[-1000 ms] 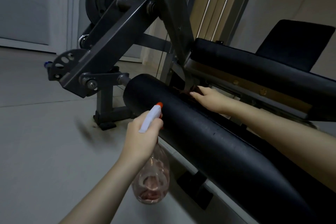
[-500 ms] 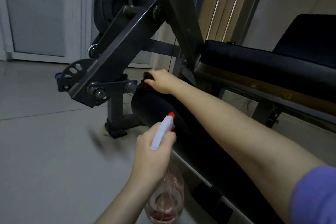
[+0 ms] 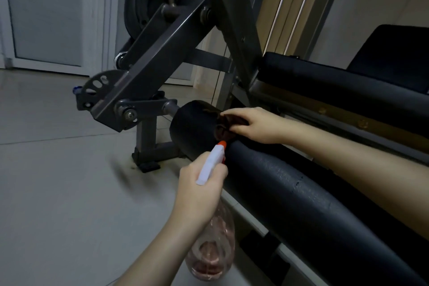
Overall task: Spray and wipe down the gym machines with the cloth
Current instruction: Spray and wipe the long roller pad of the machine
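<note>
A long black foam roller pad (image 3: pixel 290 190) of the gym machine runs from the centre to the lower right. My right hand (image 3: pixel 257 126) holds a dark brown cloth (image 3: pixel 224 127) bunched against the top of the roller, close to its left end. My left hand (image 3: pixel 199 189) grips the neck of a clear spray bottle (image 3: pixel 211 253) with a white head and orange nozzle, which points at the roller just below the cloth.
The machine's grey steel arm (image 3: pixel 153 65), pivot plate (image 3: pixel 97 87) and foot (image 3: pixel 148 158) stand left of the roller on a pale tiled floor (image 3: pixel 58 193). A black padded seat (image 3: pixel 336 81) lies behind the roller. A door (image 3: pixel 46 11) is at the back left.
My right hand with the cloth slid left along the roller to its end, then came back a little to the right. The left hand keeps the bottle beside the roller.
</note>
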The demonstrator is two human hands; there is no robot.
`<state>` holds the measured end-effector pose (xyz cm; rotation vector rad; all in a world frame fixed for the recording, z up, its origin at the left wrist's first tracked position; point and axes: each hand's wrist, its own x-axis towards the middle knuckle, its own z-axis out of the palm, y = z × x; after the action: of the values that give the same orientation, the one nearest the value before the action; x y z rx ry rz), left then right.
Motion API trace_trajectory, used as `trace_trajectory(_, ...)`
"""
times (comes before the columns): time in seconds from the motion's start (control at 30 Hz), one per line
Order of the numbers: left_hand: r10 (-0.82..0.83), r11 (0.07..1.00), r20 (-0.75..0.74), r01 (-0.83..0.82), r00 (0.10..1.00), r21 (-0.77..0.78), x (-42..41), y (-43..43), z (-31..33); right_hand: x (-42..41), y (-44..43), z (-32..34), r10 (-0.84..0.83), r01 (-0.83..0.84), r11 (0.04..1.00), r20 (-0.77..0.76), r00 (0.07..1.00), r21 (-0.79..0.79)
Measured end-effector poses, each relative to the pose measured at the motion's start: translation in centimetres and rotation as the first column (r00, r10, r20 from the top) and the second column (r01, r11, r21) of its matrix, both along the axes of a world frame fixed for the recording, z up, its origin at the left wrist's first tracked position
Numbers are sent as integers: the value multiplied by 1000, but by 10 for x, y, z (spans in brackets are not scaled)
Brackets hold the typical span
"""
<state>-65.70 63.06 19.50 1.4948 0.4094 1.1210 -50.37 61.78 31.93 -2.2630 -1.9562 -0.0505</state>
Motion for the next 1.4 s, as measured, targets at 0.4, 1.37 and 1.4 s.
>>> trace_trajectory(0.4, 76, 995, -11, -77, 997, -56, 0, -6, 9, -3, -39, -2, -107, 104, 994, 72, 992, 39)
trace_trajectory(1.37, 1, 992, -199, 25, 980, 127, -12, -73, 26, -31, -186, -21, -332, 295, 937, 214, 919, 188)
trace_trajectory(1.4, 0, 992, -188, 24, 982, 122, -11, -73, 25, -32, -197, -22, -329, 291, 939, 230, 916, 183)
